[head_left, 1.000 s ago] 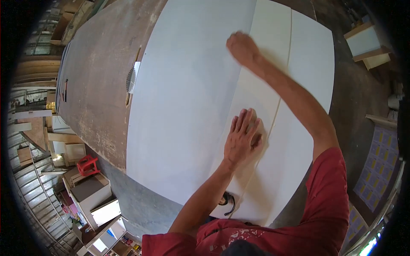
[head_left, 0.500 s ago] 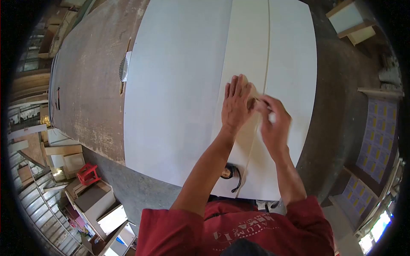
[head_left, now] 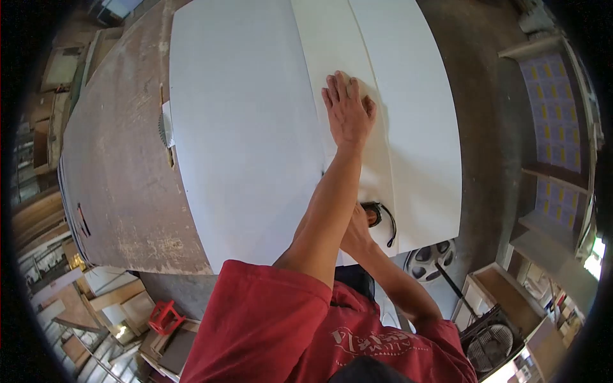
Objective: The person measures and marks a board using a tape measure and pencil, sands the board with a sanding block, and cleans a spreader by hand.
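Note:
My left hand (head_left: 348, 113) lies flat with its fingers spread on a cream-coloured strip (head_left: 329, 38) of board, holding nothing. My right hand (head_left: 355, 233) reaches across beneath my left forearm, and its fingers are mostly hidden there. Beside it, near the front of the board, sits a dark round tape measure (head_left: 372, 214) with a black wrist strap. I cannot tell whether my right hand grips it. A small dark tip shows left of my forearm, too small to name. Large white panels (head_left: 242, 96) lie on both sides of the strip.
A toothed saw blade (head_left: 163, 127) stands up through the worn brown tabletop (head_left: 121, 172) at the left edge of the white panel. A red stool (head_left: 166, 317) is on the floor at lower left. A fan (head_left: 490, 346) stands at lower right, with shelving (head_left: 555, 179) at right.
My right hand has drawn back from beside my left hand to under my left forearm, near the tape measure. My left hand has shifted farther forward along the strip. The view has turned.

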Motion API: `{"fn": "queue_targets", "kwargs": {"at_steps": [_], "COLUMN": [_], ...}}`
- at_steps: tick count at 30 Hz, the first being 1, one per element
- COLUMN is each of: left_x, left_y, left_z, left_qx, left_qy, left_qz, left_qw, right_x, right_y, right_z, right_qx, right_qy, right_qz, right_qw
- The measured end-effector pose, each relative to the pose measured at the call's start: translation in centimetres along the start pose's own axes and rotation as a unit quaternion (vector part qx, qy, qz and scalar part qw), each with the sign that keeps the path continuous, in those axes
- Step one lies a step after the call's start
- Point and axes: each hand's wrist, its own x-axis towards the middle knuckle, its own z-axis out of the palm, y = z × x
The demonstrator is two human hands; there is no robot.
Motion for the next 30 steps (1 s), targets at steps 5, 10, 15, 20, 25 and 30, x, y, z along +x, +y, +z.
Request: {"fn": "queue_targets", "kwargs": {"at_steps": [5,10,15,20,25,30], "left_x": [0.0,0.1,0.2,0.2,0.0,-0.2], "left_y": [0.0,-0.2,-0.1,0.2,0.1,-0.5], "left_z": [0.1,0.5,0.6,0.6,1.1,1.9], "left_qx": [0.006,0.006,0.012,0.018,0.030,0.034], "left_qy": [0.011,0.013,0.027,0.015,0.051,0.048], "left_qz": [0.006,0.005,0.021,0.022,0.040,0.056], "left_qw": [1.000,1.000,0.999,0.999,0.997,0.997], "right_x": [6.5,8.7,10.0,9.7,4.9,-2.4], "right_y": [1.7,1.5,0.9,0.5,0.4,-2.8], "right_z": [6.5,5.5,5.0,5.2,7.7,4.4], "right_qx": [-0.093,-0.188,-0.135,-0.126,0.105,-0.029], "right_qy": [0.089,0.107,0.135,0.152,0.071,0.083], "right_qz": [0.029,0.019,0.075,0.090,0.221,0.143], "right_qw": [0.991,0.976,0.979,0.976,0.967,0.986]}}
